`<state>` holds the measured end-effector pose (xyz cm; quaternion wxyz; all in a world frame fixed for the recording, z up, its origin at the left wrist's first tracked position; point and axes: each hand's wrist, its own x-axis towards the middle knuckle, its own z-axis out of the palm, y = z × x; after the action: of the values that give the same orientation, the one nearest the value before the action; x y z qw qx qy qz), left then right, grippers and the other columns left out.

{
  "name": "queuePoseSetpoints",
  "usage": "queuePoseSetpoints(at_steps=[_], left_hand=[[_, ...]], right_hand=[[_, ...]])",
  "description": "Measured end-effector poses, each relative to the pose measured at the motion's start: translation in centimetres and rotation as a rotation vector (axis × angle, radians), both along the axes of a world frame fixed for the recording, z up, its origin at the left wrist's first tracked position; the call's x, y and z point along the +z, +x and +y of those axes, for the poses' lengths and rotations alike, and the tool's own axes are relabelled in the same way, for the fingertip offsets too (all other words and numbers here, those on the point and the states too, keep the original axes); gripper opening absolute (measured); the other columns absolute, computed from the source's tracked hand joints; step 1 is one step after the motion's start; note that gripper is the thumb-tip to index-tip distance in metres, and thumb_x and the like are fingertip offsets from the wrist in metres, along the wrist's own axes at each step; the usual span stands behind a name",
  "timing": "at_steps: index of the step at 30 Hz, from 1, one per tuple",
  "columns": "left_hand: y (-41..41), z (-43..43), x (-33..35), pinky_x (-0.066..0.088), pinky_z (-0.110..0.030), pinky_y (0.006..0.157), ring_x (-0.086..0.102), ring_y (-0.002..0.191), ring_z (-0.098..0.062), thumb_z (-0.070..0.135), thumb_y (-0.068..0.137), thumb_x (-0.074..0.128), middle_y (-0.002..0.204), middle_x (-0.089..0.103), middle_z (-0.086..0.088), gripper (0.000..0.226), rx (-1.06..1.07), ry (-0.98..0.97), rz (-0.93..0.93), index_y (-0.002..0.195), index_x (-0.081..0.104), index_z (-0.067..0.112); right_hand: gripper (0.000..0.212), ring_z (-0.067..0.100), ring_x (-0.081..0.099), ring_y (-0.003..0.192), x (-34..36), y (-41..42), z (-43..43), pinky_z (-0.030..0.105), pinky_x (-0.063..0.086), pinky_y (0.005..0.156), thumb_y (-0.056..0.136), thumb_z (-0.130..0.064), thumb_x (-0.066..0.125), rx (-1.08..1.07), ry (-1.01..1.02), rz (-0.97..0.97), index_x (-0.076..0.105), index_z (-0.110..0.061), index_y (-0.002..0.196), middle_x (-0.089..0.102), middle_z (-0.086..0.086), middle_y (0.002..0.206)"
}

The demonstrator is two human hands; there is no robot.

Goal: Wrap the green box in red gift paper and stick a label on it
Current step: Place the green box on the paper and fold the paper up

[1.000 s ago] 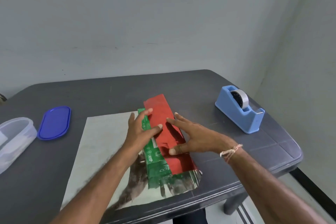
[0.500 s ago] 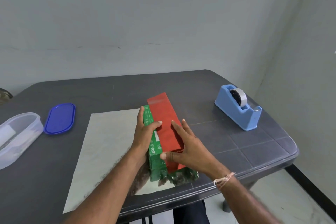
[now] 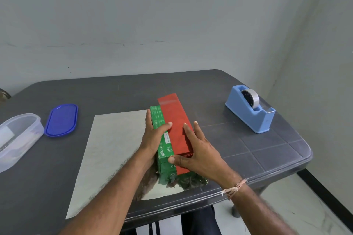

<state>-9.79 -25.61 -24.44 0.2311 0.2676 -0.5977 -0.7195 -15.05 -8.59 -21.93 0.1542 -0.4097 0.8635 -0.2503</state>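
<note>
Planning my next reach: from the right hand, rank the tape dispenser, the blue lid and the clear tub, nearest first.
From the right hand:
1. Tape dispenser, to its right, farther back.
2. Blue lid, far left, past the left hand.
3. Clear tub, at the table's left edge.

Both forearms are showing bare, no sleeves reaching them. The right hand (image 3: pixel 202 155) is wearing a thin frayed thread band, pinkish and cream, around its wrist. The left hand (image 3: pixel 152 139) is wearing nothing
</note>
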Motion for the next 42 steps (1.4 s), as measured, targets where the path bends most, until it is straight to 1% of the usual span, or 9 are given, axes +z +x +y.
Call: queuePoseSetpoints(at_steps=[7, 10, 14, 19, 23, 27, 31, 37, 42], left_hand=[[0.8, -0.2, 0.3, 0.059, -0.037, 0.083, 0.071, 0.108, -0.016, 0.018, 0.087, 0.08, 0.135, 0.064, 0.006, 0.106, -0.025, -0.003, -0.036, 0.159, 0.008, 0.05], [0.7, -0.5, 0.2, 0.06, -0.045, 0.09, 0.073, 0.106, -0.019, 0.018, 0.087, 0.08, 0.135, 0.064, 0.004, 0.108, -0.04, 0.013, -0.038, 0.159, 0.006, 0.052], [0.7, -0.3, 0.4, 0.056, -0.04, 0.095, 0.067, 0.114, -0.016, 0.018, 0.086, 0.081, 0.139, 0.057, 0.008, 0.111, -0.04, -0.048, -0.023, 0.161, 0.004, 0.047], [1.0, -0.3, 0.2, 0.059, -0.033, 0.093, 0.066, 0.118, -0.013, 0.024, 0.085, 0.083, 0.134, 0.06, 0.013, 0.063, -0.02, -0.276, 0.016, 0.139, 0.055, 0.041], [1.1, -0.4, 0.1, 0.055, -0.014, 0.08, 0.062, 0.117, -0.002, 0.025, 0.087, 0.081, 0.137, 0.057, 0.011, 0.06, -0.06, -0.215, 0.018, 0.141, 0.059, 0.037], [1.1, -0.5, -0.2, 0.058, -0.034, 0.096, 0.063, 0.121, -0.012, 0.028, 0.084, 0.083, 0.142, 0.056, 0.007, 0.061, -0.056, -0.185, 0.012, 0.138, 0.059, 0.043], [1.1, -0.5, -0.2, 0.057, -0.043, 0.1, 0.064, 0.122, -0.017, 0.03, 0.085, 0.083, 0.142, 0.056, 0.005, 0.059, -0.055, -0.171, -0.001, 0.135, 0.059, 0.048], [1.1, -0.2, 0.0, 0.06, -0.021, 0.076, 0.067, 0.117, -0.016, 0.025, 0.087, 0.081, 0.139, 0.057, 0.003, 0.059, -0.067, -0.149, 0.023, 0.138, 0.056, 0.042], [1.1, -0.3, -0.1, 0.061, -0.02, 0.071, 0.07, 0.112, -0.017, 0.02, 0.086, 0.082, 0.14, 0.057, 0.001, 0.059, -0.067, -0.107, 0.046, 0.137, 0.058, 0.039]], right_hand=[[0.118, 0.021, 0.026, 0.152, -0.5, 0.4, 0.5, 0.041, 0.039, 0.117, 0.075, -0.078, 0.062, 0.031, -0.077, -0.044, -0.001, -0.029, 0.162, -0.017, -0.007, 0.169], [0.092, 0.014, 0.035, 0.147, -0.7, 0.4, 1.7, 0.029, 0.036, 0.117, 0.088, -0.064, 0.058, 0.012, -0.304, -0.299, 0.014, -0.032, 0.162, 0.007, -0.004, 0.171], [0.071, 0.008, 0.044, 0.139, -1.6, 0.8, 2.0, 0.007, 0.038, 0.104, 0.098, -0.041, 0.061, -0.078, -0.403, -0.336, 0.025, -0.036, 0.159, 0.031, -0.007, 0.164], [0.071, 0.007, 0.048, 0.137, -2.0, 1.0, 1.9, -0.003, 0.04, 0.092, 0.097, -0.036, 0.066, -0.108, -0.47, -0.383, 0.03, -0.035, 0.158, 0.035, -0.009, 0.161], [0.078, 0.0, 0.061, 0.118, -2.0, 1.4, 2.2, 0.004, 0.047, 0.091, 0.092, -0.037, 0.072, -0.112, -0.486, -0.401, 0.029, -0.037, 0.158, 0.051, -0.009, 0.147], [0.092, 0.006, 0.064, 0.118, -2.7, 1.6, 2.7, 0.024, 0.053, 0.102, 0.086, -0.037, 0.08, -0.091, -0.499, -0.364, 0.024, -0.04, 0.159, 0.054, -0.011, 0.142], [0.098, 0.0, 0.059, 0.124, -2.2, 1.4, 3.1, 0.025, 0.053, 0.103, 0.08, -0.05, 0.081, -0.031, -0.539, -0.35, 0.023, -0.041, 0.158, 0.05, -0.011, 0.146], [0.119, 0.012, 0.025, 0.151, -1.4, 1.5, 4.4, 0.044, 0.038, 0.115, 0.058, -0.078, 0.077, 0.029, -0.358, 0.057, 0.017, -0.046, 0.156, 0.0, -0.02, 0.167], [0.094, 0.015, 0.041, 0.133, -2.3, 2.1, 4.6, 0.034, 0.043, 0.104, 0.066, -0.071, 0.079, -0.056, -0.269, 0.503, 0.039, -0.03, 0.14, 0.037, -0.006, 0.149]])
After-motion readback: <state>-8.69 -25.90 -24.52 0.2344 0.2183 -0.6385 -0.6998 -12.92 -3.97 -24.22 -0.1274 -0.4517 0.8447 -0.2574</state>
